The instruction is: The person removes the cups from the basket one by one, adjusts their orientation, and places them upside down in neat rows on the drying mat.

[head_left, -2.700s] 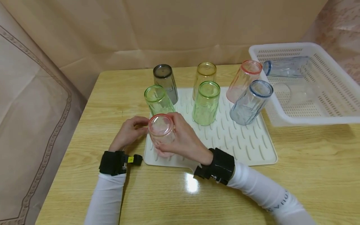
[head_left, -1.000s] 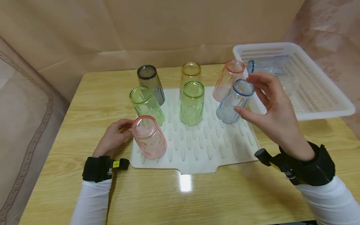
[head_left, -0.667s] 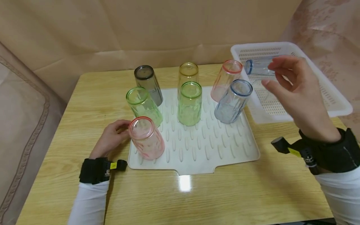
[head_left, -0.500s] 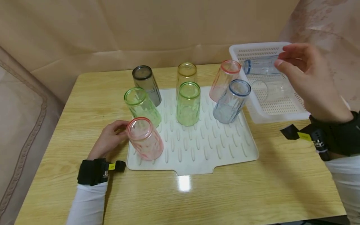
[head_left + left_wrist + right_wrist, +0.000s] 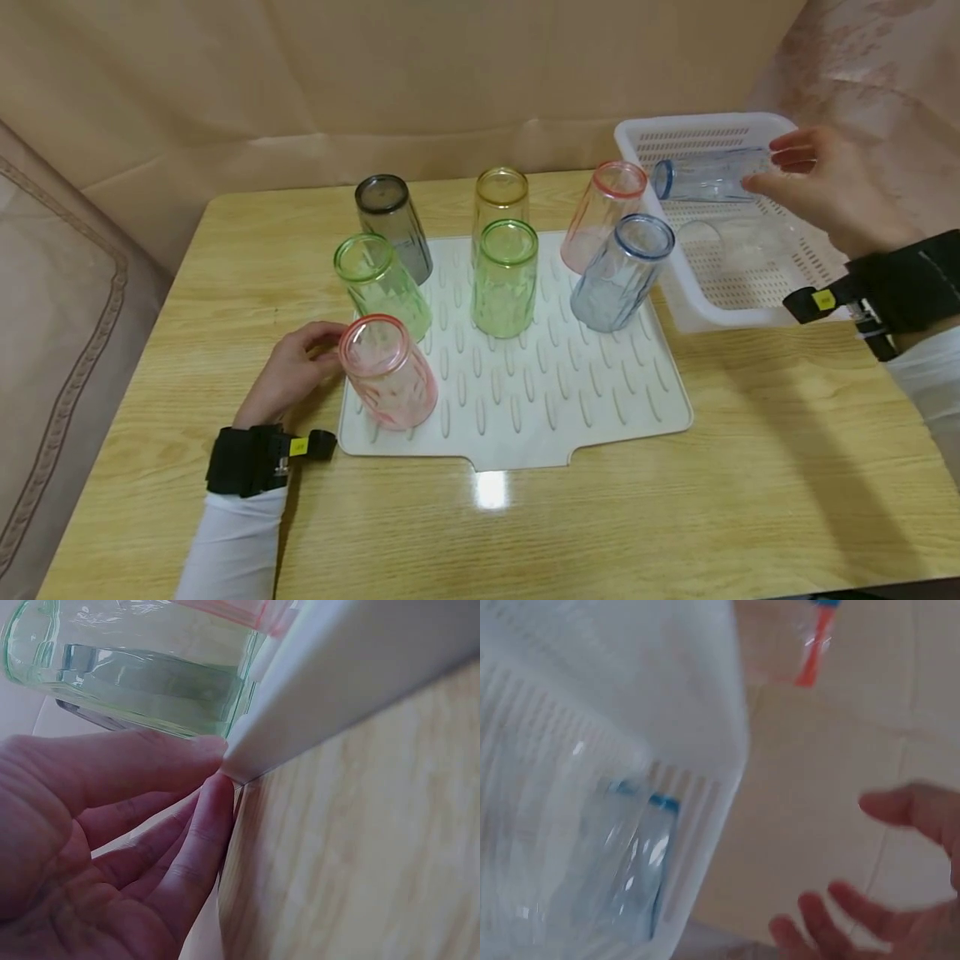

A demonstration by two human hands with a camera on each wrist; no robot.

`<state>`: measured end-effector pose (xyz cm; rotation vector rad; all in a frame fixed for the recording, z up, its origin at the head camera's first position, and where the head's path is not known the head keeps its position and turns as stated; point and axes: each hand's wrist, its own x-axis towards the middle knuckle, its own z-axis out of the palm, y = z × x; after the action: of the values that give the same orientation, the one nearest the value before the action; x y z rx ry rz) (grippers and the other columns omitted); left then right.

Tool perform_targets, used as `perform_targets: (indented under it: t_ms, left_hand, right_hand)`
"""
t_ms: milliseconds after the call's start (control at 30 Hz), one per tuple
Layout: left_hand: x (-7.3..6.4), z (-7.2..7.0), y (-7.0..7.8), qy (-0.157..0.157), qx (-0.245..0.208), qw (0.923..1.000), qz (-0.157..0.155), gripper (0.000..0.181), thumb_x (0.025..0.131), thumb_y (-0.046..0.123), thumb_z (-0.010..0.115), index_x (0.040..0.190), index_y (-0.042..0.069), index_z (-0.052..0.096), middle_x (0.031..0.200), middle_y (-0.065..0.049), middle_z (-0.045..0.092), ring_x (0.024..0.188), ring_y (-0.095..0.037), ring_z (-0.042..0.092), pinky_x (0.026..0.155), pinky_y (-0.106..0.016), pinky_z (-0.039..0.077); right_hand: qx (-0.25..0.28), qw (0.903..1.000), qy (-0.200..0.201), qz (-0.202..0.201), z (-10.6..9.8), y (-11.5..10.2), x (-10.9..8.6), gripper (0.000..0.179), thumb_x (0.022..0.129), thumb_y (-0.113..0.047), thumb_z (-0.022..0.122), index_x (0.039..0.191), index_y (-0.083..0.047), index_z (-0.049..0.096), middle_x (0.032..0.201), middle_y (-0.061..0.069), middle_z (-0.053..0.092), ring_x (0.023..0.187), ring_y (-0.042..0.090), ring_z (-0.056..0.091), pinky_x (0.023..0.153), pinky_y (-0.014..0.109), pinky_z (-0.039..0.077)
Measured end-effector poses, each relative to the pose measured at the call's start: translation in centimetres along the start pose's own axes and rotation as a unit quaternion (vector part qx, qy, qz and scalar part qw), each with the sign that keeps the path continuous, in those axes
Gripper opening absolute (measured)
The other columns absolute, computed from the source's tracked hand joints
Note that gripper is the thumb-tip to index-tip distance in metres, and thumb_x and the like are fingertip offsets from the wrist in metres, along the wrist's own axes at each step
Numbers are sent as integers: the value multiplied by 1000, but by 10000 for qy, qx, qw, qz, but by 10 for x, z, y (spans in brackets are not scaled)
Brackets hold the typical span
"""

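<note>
My left hand (image 5: pixel 290 371) pinches the left edge of a white ridged drying mat (image 5: pixel 517 417) between thumb and fingertips, seen close up in the left wrist view. Beside it a pink glass (image 5: pixel 390 379) stands upside down on the mat, with a green glass (image 5: pixel 384 287) just behind. My right hand (image 5: pixel 840 187) hovers over a white slotted basket (image 5: pixel 705 308), thumb and fingers spread apart and holding nothing. In the head view its fingertips overlap the base end of a blue glass (image 5: pixel 705 177) lying in the basket. A clear glass (image 5: pixel 738 242) lies nearer me there.
More upturned glasses stand on the mat: grey (image 5: pixel 397 229), amber (image 5: pixel 501 196), a second green (image 5: pixel 505 279), a second pink (image 5: pixel 603 217) and a second blue (image 5: pixel 622 271). The basket's left rim is close beside the blue one. Beige cloth (image 5: pixel 450 83) hangs behind the table.
My right hand has let go of the pink glass, left it upside down on the mat, and moved right, over the basket. My left hand stays at the mat's edge.
</note>
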<state>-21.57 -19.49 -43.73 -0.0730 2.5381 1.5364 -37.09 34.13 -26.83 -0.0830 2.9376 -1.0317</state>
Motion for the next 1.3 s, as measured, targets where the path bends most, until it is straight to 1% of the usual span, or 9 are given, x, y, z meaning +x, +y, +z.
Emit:
perform_targets:
  t_ms: [133,233,300,400,533,700,867,1100,1300]
  left_hand:
    - [1,0,-1,-1,-14,10000,16,42,93,5,63,132,-5,50,133,-24,49,127,-37,42,106,-55,31]
    - [1,0,-1,0,-17,10000,-5,42,93,5,63,132,-5,50,133,-24,49,128,-38,41,105,-55,31]
    - [1,0,-1,5,-21,10000,-28,42,93,5,63,132,-5,50,134,-24,49,128,-37,41,105,-55,32]
    - [1,0,-2,24,-22,10000,-48,42,93,4,62,132,-5,50,134,-24,49,128,-37,41,105,-55,32]
    - [1,0,-3,28,-55,10000,-41,42,93,3,62,132,-5,50,134,-24,49,128,-37,41,106,-55,31]
    - [2,0,-4,39,-46,10000,25,40,92,1,62,131,-6,51,133,-24,49,128,-37,41,107,-54,30]
    - [2,-1,-5,72,-49,9999,76,39,92,-1,62,130,-6,52,132,-24,50,128,-37,42,107,-54,30]
    - [-1,1,-9,58,-192,9994,278,37,91,-5,61,127,-7,53,129,-24,52,124,-35,45,106,-52,32]
    - [-5,1,-8,50,-194,9995,250,37,90,-6,61,127,-7,54,129,-24,52,124,-35,45,106,-51,32]
  right_hand:
    - [-723,9923,-822,-571,-6,17,13,67,93,-9,60,145,9,23,147,36,18,126,53,20,105,68,16]
    - [-1318,9768,-1406,-936,-7,27,25,74,86,-2,68,144,10,23,144,39,19,126,54,20,103,70,16]
    - [-1715,9626,-1749,-1154,-7,32,33,79,81,-2,73,142,10,25,142,40,21,128,55,20,102,69,18]
    - [-2054,9437,-2276,-1242,-5,41,44,86,78,-5,78,143,8,23,143,39,20,129,54,20,102,68,20]
    - [-2014,9281,-2895,-1196,2,50,53,92,76,-6,81,144,7,21,145,38,16,132,54,16,103,68,18]
    - [-1824,9207,-3234,-1199,9,59,61,91,73,1,80,143,8,23,145,40,15,133,56,12,104,68,14]
    - [-1758,9156,-3460,-1047,13,59,66,95,73,4,79,145,7,17,146,40,9,134,56,7,105,68,8]
    - [-1899,9052,-3782,-379,18,58,67,104,76,-10,82,149,1,9,149,39,0,134,57,-1,102,72,3]
    - [-1982,8965,-3938,-437,23,64,65,102,75,-6,82,147,3,11,146,41,2,133,58,1,102,71,1]
